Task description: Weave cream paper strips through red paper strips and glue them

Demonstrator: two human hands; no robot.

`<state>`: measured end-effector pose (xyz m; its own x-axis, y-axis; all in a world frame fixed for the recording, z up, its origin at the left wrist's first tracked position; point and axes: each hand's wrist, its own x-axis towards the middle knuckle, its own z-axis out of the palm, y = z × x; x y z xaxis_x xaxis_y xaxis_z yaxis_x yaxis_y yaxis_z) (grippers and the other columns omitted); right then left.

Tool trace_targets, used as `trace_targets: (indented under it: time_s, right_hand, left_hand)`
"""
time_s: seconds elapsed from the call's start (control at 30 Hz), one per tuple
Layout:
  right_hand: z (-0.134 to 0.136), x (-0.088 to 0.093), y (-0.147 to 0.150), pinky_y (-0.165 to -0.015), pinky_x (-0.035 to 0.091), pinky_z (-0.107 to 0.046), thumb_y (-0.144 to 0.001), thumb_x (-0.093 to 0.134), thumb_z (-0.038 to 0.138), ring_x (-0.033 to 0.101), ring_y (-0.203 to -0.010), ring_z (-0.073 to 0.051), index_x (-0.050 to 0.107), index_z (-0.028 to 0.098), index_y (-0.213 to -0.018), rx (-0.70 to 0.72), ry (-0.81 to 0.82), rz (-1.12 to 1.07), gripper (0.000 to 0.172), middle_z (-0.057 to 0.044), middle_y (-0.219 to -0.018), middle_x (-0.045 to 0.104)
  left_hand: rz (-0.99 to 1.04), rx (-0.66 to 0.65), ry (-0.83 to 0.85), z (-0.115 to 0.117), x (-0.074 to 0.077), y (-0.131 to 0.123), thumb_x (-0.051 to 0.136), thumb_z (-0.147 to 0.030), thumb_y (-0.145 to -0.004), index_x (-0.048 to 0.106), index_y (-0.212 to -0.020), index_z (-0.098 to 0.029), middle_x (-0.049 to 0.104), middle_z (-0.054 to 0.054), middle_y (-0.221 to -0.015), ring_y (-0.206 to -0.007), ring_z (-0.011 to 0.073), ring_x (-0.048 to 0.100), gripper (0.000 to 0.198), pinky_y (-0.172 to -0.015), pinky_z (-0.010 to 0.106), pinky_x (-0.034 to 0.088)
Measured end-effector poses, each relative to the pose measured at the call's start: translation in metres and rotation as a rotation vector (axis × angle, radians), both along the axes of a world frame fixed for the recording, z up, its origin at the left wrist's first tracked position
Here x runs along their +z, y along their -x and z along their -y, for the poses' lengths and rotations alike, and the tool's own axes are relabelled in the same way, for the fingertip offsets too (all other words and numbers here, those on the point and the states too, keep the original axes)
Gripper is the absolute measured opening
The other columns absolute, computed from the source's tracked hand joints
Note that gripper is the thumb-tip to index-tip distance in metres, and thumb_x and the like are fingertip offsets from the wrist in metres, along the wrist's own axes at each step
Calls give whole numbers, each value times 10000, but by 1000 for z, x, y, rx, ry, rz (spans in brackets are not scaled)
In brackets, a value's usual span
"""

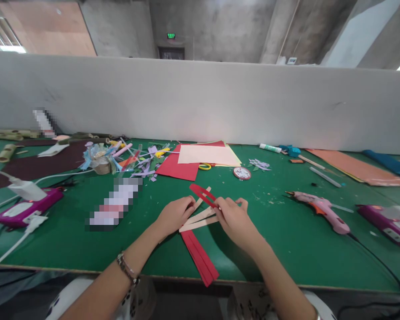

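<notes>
Red paper strips [200, 258] and cream paper strips [199, 223] cross each other in front of me, the red ends reaching the table's near edge. My left hand [176, 215] is closed at the left side of the crossing, fingers pressed on the cream strips. With thumb and fingers together, my right hand [235, 218] grips a raised, bent red strip [203, 194] above the cream ones. The ends of the cream strips pass beneath my right fingers. Where the strips cross is partly hidden by my hands.
Behind my hands lie red paper [176, 171], cream sheets [206, 154] and yellow-handled scissors [205, 166]. A pink glue gun [320, 206] with a cord lies right, near a purple power strip [386, 224]. Another power strip [30, 206] and a pile of paper scraps [146, 162] are left.
</notes>
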<state>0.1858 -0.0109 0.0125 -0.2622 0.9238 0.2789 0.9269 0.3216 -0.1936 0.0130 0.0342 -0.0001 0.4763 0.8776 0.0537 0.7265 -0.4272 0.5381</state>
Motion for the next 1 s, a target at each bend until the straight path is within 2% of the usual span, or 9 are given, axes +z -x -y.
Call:
trace_targets:
  time_s: [0.2, 0.37, 0.57, 0.7, 1.0]
  right_hand:
    - [-3, -4, -9, -788, 230, -349, -884, 268, 216, 512, -672, -131, 396, 201, -775, -40, 55, -232, 169, 24, -715, 577]
    - [-5, -2, -10, -794, 242, -367, -875, 271, 239, 505, -649, -131, 360, 207, -746, -56, 102, -337, 160, 36, -682, 560]
    - [-2, 2, -10, -803, 252, -348, -878, 279, 246, 496, -717, -133, 375, 214, -767, 25, 106, -372, 151, 31, -760, 561]
    - [0, 5, -12, -792, 255, -341, -884, 292, 241, 488, -741, -136, 407, 214, -777, 72, 113, -319, 159, 28, -754, 546]
    - [-3, 4, -16, -808, 239, -371, -881, 310, 192, 486, -794, -141, 420, 201, -770, 79, 108, -235, 157, 0, -831, 576]
  left_hand:
    - [-10, -11, -7, 2, 3, 1, 291, -351, -854, 400, -693, -220, 511, -20, -650, -610, 158, 509, 235, -548, 240, 335]
    - [-11, -17, -11, 3, 4, 2, 261, -353, -859, 372, -695, -223, 499, -18, -656, -595, 158, 499, 237, -544, 244, 328]
    - [-6, -27, 3, 2, 1, 3, 248, -312, -852, 349, -710, -227, 484, -14, -672, -628, 169, 505, 193, -564, 251, 327]
    - [-6, -24, 9, 2, 0, 4, 229, -258, -845, 320, -709, -228, 449, -19, -649, -602, 169, 488, 167, -564, 256, 320]
    - [0, -29, 6, 3, 1, 4, 222, -312, -864, 321, -688, -226, 434, -24, -626, -563, 163, 463, 220, -534, 250, 313]
